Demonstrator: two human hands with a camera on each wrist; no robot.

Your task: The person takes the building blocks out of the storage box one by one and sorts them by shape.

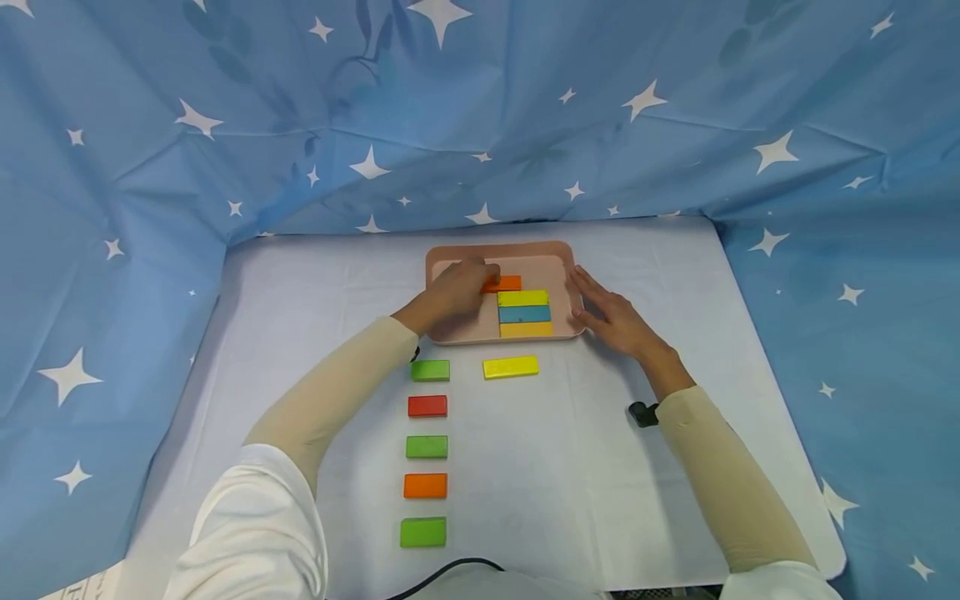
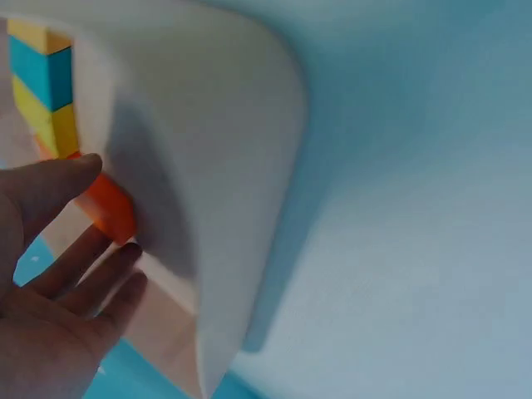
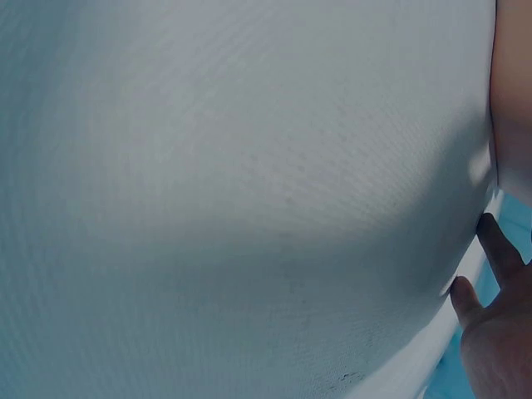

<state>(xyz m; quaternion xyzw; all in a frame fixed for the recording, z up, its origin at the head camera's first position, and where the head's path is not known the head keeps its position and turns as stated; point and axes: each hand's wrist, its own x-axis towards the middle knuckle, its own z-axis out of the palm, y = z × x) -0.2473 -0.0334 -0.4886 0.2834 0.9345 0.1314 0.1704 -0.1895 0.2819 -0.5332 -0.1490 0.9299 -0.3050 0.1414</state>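
A pink tray [image 1: 495, 247] sits at the far middle of the white table. Inside it lie an orange block [image 1: 506, 283], then a yellow block [image 1: 522, 297], a blue block [image 1: 524, 314] and a darker yellow block [image 1: 526, 330], side by side. My left hand [image 1: 457, 292] reaches into the tray and pinches the orange block [image 2: 112, 212] between thumb and fingers, just inside the tray wall [image 2: 216, 166]. My right hand [image 1: 607, 312] lies flat with straight fingers against the tray's right rim. In the right wrist view only the right hand's fingertips [image 3: 499, 332] show beside the cloth.
On the table in front of the tray lie a loose yellow block [image 1: 510, 367] and a column of blocks: green [image 1: 430, 370], red [image 1: 427, 406], green [image 1: 427, 447], orange [image 1: 425, 485], green [image 1: 423, 532]. Blue star-patterned cloth walls the table on three sides. A black cable [image 1: 450, 571] runs near the front edge.
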